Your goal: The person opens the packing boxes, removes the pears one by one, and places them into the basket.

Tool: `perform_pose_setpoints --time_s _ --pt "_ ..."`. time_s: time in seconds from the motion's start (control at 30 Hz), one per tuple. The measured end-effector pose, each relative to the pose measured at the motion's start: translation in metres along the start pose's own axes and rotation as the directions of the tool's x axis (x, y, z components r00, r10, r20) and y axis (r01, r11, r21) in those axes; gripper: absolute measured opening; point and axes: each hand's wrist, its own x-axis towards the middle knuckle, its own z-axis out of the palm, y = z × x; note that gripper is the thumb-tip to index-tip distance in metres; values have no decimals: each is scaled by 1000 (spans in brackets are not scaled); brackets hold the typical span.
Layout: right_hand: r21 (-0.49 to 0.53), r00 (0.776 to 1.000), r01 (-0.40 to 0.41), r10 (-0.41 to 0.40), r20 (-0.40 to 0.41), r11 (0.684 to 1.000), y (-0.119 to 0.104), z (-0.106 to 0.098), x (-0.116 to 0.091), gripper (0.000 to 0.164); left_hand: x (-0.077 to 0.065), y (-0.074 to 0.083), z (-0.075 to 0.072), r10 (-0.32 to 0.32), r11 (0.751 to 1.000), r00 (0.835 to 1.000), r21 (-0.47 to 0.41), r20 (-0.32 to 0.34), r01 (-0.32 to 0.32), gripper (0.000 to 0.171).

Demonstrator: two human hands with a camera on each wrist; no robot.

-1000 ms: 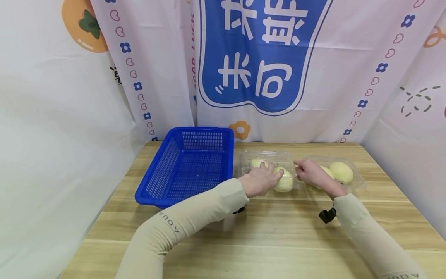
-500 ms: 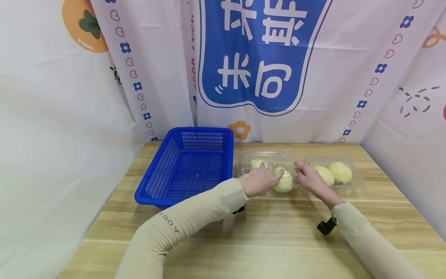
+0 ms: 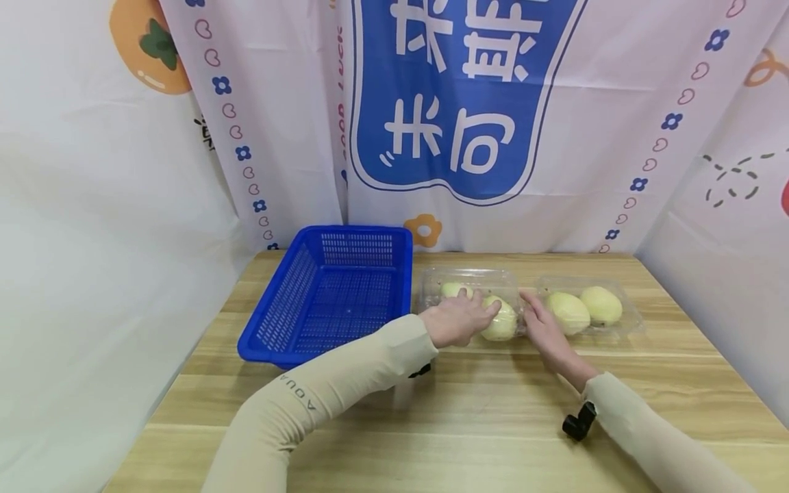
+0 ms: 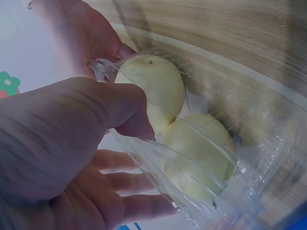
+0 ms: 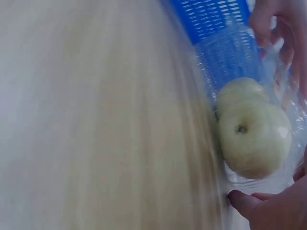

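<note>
My left hand [image 3: 461,319] rests over a clear plastic box [image 4: 249,191], its fingers spread and fairly straight. Inside are two pale yellow-green round fruits, perhaps pears: the front fruit [image 3: 501,322] lies by the fingertips, the back fruit [image 3: 453,289] is partly covered by the hand. In the left wrist view the thumb and fingertips meet the box's thin plastic. My right hand [image 3: 546,334] touches the right end of this box with extended fingers. In the right wrist view its thumb [image 5: 247,203] lies by the box's corner, below a fruit [image 5: 254,136]; the other fingers are mostly cut off.
A blue perforated basket [image 3: 259,346] stands to the left on the wooden table [image 3: 493,424]. Right of my right hand sits a second clear box [image 3: 631,322] with two similar fruits [image 3: 601,306]. A printed cloth [image 3: 296,116] hangs behind the table.
My right hand has turned and its wrist has drawn nearer, uncovering the second box's fruits; its curled fingers have straightened along the box's end. My left hand has kept its place.
</note>
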Motion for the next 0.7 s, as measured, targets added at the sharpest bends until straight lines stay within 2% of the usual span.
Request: perform_pose_setpoints --time_s 0.3,0.47,0.57,0.6,0.7 --pt "38 999 -37 38 -21 999 2 5 0 55 -1 0 1 -7 1000 1000 27 -5 7 70" --pt "183 996 -40 25 86 982 5 -1 -3 61 0 0 1 -13 1000 1000 7 2 13 71" --pt "258 983 -29 -19 182 966 9 -8 -5 65 1 1 1 -11 1000 1000 -12 10 11 71" --pt "259 977 -22 -34 210 966 10 -10 -6 67 1 1 0 -11 1000 1000 -20 14 11 71" --pt "103 965 43 -68 253 994 14 -15 -9 75 0 2 0 -9 999 1000 -31 24 10 73"
